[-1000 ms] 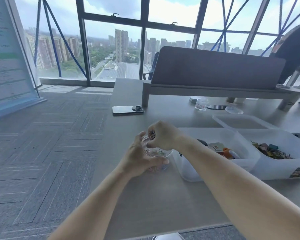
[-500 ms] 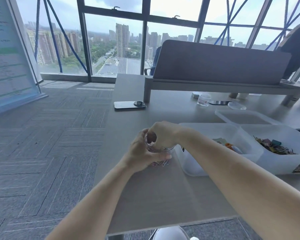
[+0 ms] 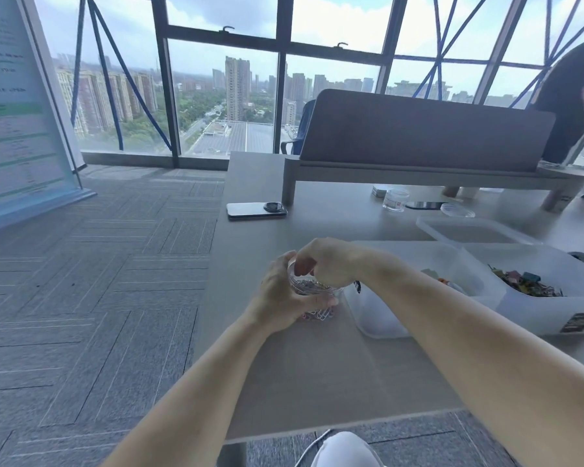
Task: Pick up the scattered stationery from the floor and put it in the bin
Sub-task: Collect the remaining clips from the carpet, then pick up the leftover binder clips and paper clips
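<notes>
A small clear round jar (image 3: pixel 312 287) holding paper clips is at the middle of the grey table (image 3: pixel 317 372). My left hand (image 3: pixel 279 299) wraps around its left side and base. My right hand (image 3: pixel 327 264) hangs over the jar's mouth with its fingers curled down into it; what they hold is hidden. A few coloured paper clips (image 3: pixel 321 314) lie on the table under the jar. Just right of the jar stands a translucent white bin (image 3: pixel 402 315) with some stationery inside.
A second bin (image 3: pixel 553 305) of coloured binder clips sits at the right, a lid (image 3: pixel 469 229) behind it. A phone (image 3: pixel 255 209), another clear jar (image 3: pixel 394 199) and a desk divider (image 3: pixel 425 139) stand farther back. Grey carpet (image 3: pixel 98 281) lies left. A person is at far right.
The jar and both hands have sunk lower toward the table. My right hand's fingers have dipped deeper into the jar's mouth. The camera has tilted slightly.
</notes>
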Action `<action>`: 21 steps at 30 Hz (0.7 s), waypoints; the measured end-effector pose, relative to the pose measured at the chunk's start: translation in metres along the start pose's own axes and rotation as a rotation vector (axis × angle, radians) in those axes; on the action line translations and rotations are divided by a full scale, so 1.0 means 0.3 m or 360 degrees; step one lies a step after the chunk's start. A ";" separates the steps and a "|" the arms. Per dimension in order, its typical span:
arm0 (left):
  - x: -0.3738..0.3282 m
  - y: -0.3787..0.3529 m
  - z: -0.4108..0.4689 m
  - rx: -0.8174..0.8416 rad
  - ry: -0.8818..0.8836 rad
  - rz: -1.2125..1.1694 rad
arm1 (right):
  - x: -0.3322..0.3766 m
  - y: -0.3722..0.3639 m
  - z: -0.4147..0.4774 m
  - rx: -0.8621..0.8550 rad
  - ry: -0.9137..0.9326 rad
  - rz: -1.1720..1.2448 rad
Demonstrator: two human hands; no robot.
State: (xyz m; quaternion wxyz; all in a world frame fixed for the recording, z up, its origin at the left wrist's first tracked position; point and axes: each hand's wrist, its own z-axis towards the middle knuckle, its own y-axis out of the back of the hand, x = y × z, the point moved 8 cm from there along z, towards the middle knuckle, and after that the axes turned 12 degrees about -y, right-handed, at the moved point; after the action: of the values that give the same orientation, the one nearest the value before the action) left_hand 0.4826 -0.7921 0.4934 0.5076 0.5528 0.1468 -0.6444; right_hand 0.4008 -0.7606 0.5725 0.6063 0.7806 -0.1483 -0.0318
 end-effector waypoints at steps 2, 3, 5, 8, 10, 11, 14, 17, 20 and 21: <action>-0.002 0.000 0.000 0.0024 0.0001 0.0023 | 0.004 -0.008 -0.001 0.0015 -0.0008 -0.0053; -0.009 0.002 -0.001 0.0032 -0.0007 0.0041 | 0.005 -0.012 0.002 0.0009 -0.0004 -0.0072; -0.016 0.005 0.000 0.0047 -0.0019 0.0066 | 0.003 -0.017 0.012 -0.0018 0.0003 -0.0070; -0.016 0.006 0.002 0.0052 -0.0029 0.0063 | 0.000 -0.011 0.015 -0.0066 0.0005 -0.0041; -0.021 0.008 -0.001 0.0039 -0.0032 0.0046 | 0.000 -0.004 0.011 -0.0083 -0.0003 -0.0044; -0.023 0.009 -0.004 0.0040 -0.0031 0.0053 | 0.001 -0.002 0.007 -0.0084 -0.0008 -0.0049; -0.021 0.010 -0.006 0.0068 -0.0016 0.0098 | 0.003 -0.004 0.010 -0.0098 -0.0011 -0.0030; -0.061 0.033 -0.004 0.0057 -0.0066 0.0222 | 0.004 0.019 0.000 -0.0174 0.0015 0.0028; -0.154 0.085 -0.006 -0.0065 -0.0189 0.0394 | -0.032 0.095 -0.067 -0.0276 0.0012 0.0113; -0.201 0.097 -0.005 -0.0076 -0.0251 0.0419 | -0.060 0.132 -0.097 -0.0329 0.0003 0.0135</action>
State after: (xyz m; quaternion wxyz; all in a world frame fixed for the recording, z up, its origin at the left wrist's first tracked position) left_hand 0.4996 -0.7742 0.5555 0.6107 0.5027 0.0478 -0.6100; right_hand 0.3825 -0.7373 0.6156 0.6844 0.7070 -0.1767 -0.0206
